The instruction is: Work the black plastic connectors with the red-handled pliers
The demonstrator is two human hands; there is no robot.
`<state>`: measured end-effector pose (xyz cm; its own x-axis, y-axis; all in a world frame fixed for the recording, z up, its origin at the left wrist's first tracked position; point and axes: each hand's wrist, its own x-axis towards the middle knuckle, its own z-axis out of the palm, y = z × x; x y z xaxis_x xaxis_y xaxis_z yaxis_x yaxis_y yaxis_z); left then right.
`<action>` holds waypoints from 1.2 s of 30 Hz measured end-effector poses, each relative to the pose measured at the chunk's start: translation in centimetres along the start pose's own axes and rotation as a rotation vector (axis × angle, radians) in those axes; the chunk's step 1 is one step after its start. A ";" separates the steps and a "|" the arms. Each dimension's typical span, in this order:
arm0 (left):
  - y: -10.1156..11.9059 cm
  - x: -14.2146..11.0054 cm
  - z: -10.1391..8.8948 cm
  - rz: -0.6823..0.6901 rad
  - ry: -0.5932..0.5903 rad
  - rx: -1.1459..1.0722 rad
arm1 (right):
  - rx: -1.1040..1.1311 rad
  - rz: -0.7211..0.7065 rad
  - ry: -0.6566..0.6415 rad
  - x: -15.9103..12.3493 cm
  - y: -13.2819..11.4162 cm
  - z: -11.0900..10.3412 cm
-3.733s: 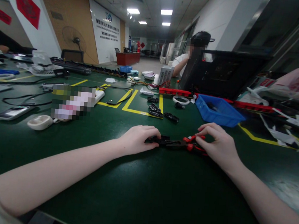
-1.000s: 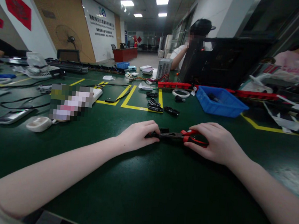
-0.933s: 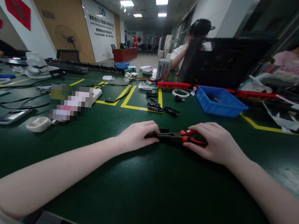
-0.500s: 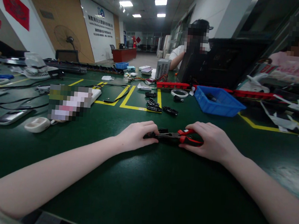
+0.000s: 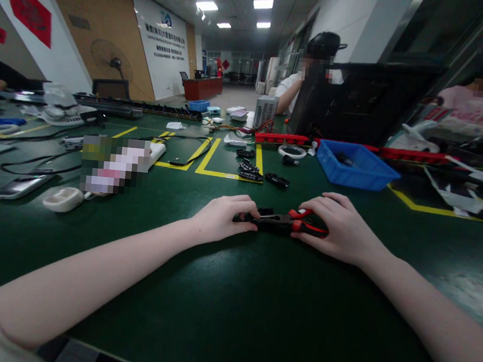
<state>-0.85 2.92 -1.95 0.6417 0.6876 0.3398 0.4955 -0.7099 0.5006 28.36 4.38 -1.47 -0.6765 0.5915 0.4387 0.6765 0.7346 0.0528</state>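
Green tabletop [image 5: 231, 293], open before hands [image 5: 227, 218].

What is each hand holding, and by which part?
The right hand holds the pliers by their red-and-black handles; the left hand grips a black piece, part unclear.

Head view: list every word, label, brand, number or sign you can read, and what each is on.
"Technology Co., Ltd", probably: wall sign, small Latin-letter line; its other words and Chinese lines are too blurred to quote.
Red wall hanging: dark markings, unreadable.
Pink shirt: lettering, too blurred.
Red-handled pliers: no readable text.
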 end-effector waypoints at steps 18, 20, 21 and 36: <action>-0.3 0.1 0.1 -0.005 0.046 0.004 | 0.084 0.096 -0.031 0.3 -1.1 -0.3; -0.2 0.1 0.1 -0.033 0.053 0.028 | 0.056 0.078 -0.032 0.4 -1.0 -0.4; -0.1 0.1 0.1 -0.050 0.058 0.036 | 0.046 0.070 -0.029 0.4 -0.9 -0.4; 0.0 -0.1 0.3 -0.010 0.040 0.134 | 0.060 0.072 -0.020 0.2 -0.6 -0.3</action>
<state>-0.73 2.75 -2.22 0.6138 0.6981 0.3686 0.5768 -0.7154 0.3944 27.91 4.02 -1.17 -0.6333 0.6493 0.4211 0.7052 0.7083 -0.0317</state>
